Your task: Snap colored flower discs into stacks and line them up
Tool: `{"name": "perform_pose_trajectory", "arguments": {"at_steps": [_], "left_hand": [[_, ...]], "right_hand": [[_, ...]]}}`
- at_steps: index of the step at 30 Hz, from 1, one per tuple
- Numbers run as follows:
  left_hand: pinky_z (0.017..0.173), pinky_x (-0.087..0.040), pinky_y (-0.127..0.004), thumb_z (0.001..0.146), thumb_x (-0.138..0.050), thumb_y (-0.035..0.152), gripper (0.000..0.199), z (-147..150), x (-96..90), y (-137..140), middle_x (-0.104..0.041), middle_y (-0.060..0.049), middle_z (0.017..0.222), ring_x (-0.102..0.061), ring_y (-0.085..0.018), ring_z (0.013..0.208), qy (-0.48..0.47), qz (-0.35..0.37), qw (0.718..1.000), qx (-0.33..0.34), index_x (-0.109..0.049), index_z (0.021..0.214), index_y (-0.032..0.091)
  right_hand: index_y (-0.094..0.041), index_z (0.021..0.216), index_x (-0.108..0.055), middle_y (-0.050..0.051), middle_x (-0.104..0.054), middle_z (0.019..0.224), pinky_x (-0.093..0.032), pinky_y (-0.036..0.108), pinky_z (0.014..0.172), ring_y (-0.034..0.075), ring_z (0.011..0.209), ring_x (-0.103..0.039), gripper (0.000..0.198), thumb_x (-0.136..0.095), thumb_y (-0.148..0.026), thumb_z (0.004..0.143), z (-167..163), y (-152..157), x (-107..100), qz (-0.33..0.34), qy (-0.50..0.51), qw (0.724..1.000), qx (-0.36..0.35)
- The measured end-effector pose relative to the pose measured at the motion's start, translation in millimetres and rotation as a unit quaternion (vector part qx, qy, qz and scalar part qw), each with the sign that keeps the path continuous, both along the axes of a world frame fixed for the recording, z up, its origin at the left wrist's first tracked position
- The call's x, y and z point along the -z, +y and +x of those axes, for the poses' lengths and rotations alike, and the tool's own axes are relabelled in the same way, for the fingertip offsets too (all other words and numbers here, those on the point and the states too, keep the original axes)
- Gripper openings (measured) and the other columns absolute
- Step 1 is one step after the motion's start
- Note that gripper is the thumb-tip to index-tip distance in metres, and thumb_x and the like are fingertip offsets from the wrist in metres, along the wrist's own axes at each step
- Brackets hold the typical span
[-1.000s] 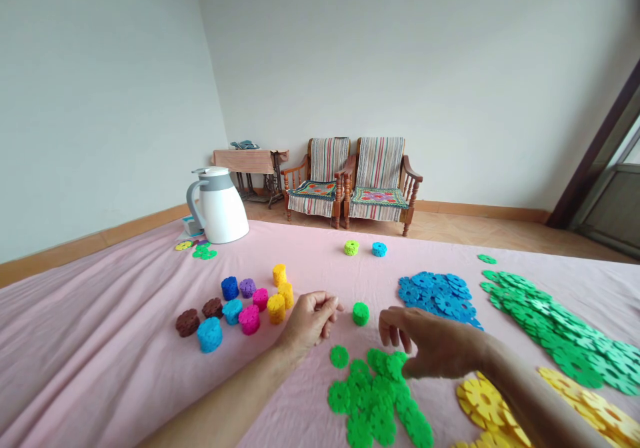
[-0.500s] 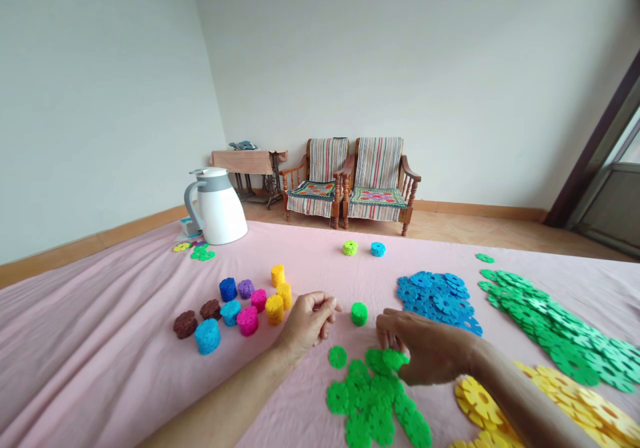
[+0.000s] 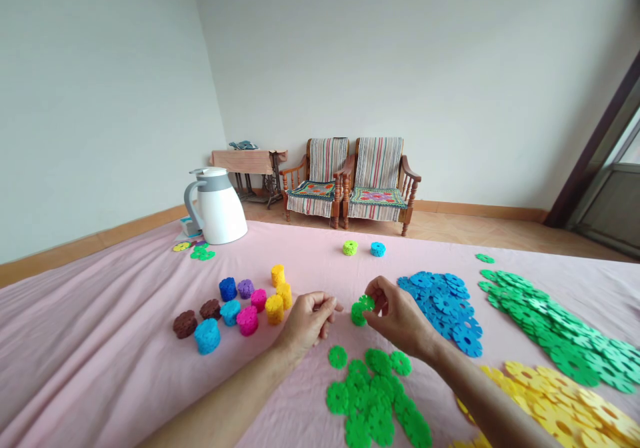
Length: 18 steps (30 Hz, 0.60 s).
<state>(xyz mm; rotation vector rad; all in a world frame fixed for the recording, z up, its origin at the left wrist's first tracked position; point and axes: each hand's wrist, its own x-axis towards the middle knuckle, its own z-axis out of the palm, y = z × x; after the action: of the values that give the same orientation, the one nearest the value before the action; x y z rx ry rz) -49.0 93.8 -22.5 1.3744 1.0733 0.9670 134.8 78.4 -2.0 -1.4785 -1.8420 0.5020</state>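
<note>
My right hand [image 3: 397, 311] pinches a green notched disc [image 3: 367, 303] by its edge. The disc is tilted over a short green stack [image 3: 357, 315]; whether the two touch I cannot tell. To the left of that stack, my left hand [image 3: 307, 316] rests with fingers curled in and the thumb against the forefinger; nothing shows in it. Nearer to me lies a loose pile of green discs [image 3: 370, 395]. Left of my left hand stand several stacks, among them a yellow stack [image 3: 275, 309], a pink stack [image 3: 247, 321] and a light-blue stack [image 3: 207, 336].
A pink cloth [image 3: 125, 341] covers the surface. Blue discs [image 3: 445, 301], darker green discs [image 3: 555, 328] and yellow discs [image 3: 560, 408] lie at the right. A lime stack [image 3: 350, 248] and a small blue stack [image 3: 378, 249] stand farther back. A white jug [image 3: 220, 211] stands back left.
My right hand has moved up and away from the loose green pile to the green stack, carrying one green disc. My left hand has stayed in place.
</note>
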Motion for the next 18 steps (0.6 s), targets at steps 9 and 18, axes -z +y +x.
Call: {"name": "perform_pose_trajectory", "arguments": {"at_steps": [9, 18], "left_hand": [[0.029, -0.018, -0.014, 0.071, -0.057, 0.048, 0.038, 0, 1.0, 0, -0.045, 0.006, 0.054, -0.035, -0.003, 0.034, -0.013, -0.007, 1.000, 0.001, -0.061, 0.081, 0.011], [0.029, -0.018, -0.014, 0.073, -0.057, 0.047, 0.037, 0, 2.5, 1, -0.045, 0.006, 0.053, -0.035, -0.003, 0.034, -0.015, -0.007, 1.000, 0.006, -0.061, 0.079, 0.012]], "right_hand": [[-0.019, 0.080, -0.052, 0.000, -0.059, 0.077, -0.041, 0.025, 0.061, 0.014, 0.069, -0.056, 0.019, -0.058, -0.023, 0.063, -2, 8, 18, -0.013, 0.014, 0.999, 0.035], [-0.019, 0.078, -0.053, -0.001, -0.057, 0.072, -0.040, 0.025, 0.058, 0.014, 0.064, -0.055, 0.019, -0.061, -0.026, 0.062, -7, 6, 17, -0.041, 0.001, 0.998, 0.051]]}}
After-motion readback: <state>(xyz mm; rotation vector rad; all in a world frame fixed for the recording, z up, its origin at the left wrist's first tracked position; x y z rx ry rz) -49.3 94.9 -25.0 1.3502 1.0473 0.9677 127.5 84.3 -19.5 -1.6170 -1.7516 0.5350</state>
